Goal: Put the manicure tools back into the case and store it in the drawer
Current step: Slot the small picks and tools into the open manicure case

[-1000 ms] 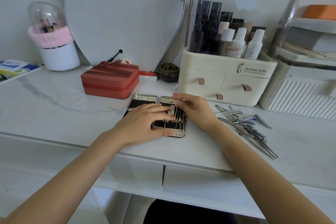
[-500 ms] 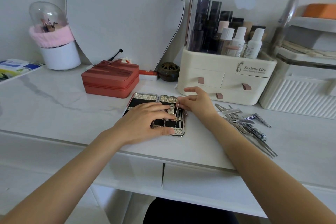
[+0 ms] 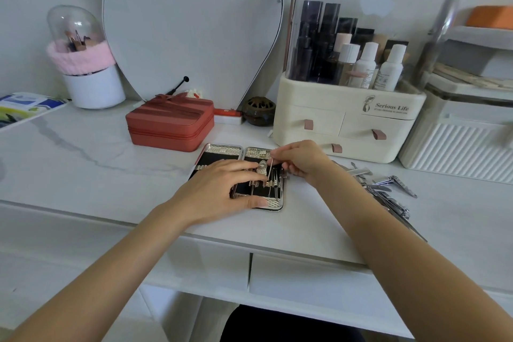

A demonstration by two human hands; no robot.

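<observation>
Head view: right hand (image 3: 301, 162) pinches thin tool (image 3: 269, 168); left hand (image 3: 222, 189) presses case (image 3: 222, 150).

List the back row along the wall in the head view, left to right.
White brush holder with pink band → mirror → dark round incense holder → cream cosmetics organizer → white ribbed box. The red case in front of the mirror is left out.

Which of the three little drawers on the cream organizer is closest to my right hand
The bottom drawer of the cream organizer: its pink tab sits just beside the right hand. The two upper drawers lie higher, farther off.
</observation>
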